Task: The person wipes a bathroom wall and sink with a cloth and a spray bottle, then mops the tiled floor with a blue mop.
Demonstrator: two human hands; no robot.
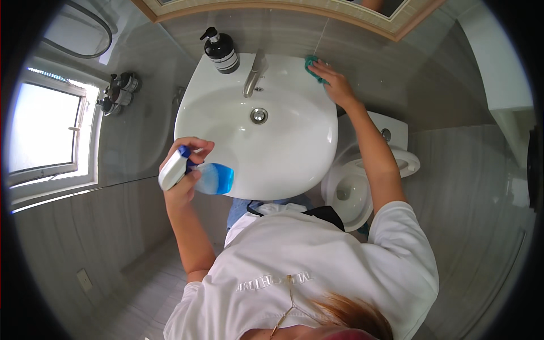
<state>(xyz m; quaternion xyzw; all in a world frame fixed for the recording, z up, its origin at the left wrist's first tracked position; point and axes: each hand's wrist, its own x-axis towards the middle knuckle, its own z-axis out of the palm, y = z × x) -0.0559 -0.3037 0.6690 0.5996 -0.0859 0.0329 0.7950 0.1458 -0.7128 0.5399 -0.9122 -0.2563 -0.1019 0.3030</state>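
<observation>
- Left hand (186, 170): fingers wrapped round the neck of a spray bottle (198, 175), white trigger head with a blue nozzle tip, clear body part-filled with blue liquid. Bottle lies roughly sideways in the grip, body pointing toward the basin.
- Bottle is held just off the front-left rim of the white washbasin (294, 153), not touching it as far as I can tell.
- Right hand (334, 82): arm stretched out, palm pressed flat on a teal cloth (313, 65) at the basin's back-right corner. Cloth mostly under the fingers.
- Just beside that hand, toward the left one: chrome tap (255, 73); drain (259, 115) below it in the bowl.
- Past the tap: dark pump dispenser (222, 51) on the back-left ledge.
- Under the right forearm: white toilet (354, 192), seat up.
- Well beyond the left hand: window (48, 133) in the grey tiled wall.
</observation>
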